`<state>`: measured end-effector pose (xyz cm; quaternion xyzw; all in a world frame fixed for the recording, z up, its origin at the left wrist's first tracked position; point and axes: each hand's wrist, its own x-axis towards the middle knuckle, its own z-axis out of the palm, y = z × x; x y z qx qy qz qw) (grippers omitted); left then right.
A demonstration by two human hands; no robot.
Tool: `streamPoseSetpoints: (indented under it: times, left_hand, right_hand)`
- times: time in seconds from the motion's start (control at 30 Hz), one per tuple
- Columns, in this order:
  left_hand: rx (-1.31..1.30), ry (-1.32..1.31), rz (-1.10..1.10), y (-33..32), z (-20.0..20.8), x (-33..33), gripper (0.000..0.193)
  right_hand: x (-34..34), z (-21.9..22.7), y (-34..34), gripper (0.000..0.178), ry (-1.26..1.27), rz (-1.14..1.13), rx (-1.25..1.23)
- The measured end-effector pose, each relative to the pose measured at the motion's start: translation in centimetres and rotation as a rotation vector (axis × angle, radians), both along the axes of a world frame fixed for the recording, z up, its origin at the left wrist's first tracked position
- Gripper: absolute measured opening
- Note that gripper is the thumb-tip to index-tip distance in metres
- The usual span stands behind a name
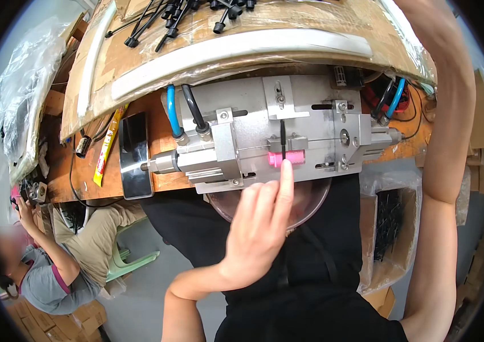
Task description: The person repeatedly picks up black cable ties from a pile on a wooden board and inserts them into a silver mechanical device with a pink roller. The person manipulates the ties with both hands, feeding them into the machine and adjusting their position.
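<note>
My left hand [256,231] reaches in from below with its index finger stretched out and its other fingers loosely bent. That fingertip touches the lower end of a thin black rod [283,134], right at a pink ribbed block [295,157]. The rod lies across a small metal holder [296,142] in the middle of a silver metal fixture [253,125]. Along the right side my right arm [450,131] stretches up to the top edge. Only the base of my right hand [424,20] shows there; its fingers lie outside the picture.
Black rods with caps [179,14] lie on a cardboard-covered shelf [242,43]. Left of the fixture are a phone [135,154] and a yellow packet [108,148]. A clear bowl [310,202] sits under the fixture, a lined box [390,228] at right. Another person [54,273] sits at left.
</note>
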<state>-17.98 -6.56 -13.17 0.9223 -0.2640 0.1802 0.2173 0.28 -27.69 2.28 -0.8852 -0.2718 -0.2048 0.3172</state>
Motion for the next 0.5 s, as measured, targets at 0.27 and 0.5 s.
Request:
streamPoseSetpoints:
  times: [0.27,0.5]
  left_hand:
    - [0.054,0.102,0.058,-2.4,-1.5,0.4,0.071]
    - [0.049,0.110,-0.043,-0.5,2.3,3.0,0.066]
  right_hand:
    - [-2.9,-1.1,-3.4,0.021,0.427,0.153,0.629]
    - [-12.7,-9.6,-2.1,0.023,0.107,0.238,0.520]
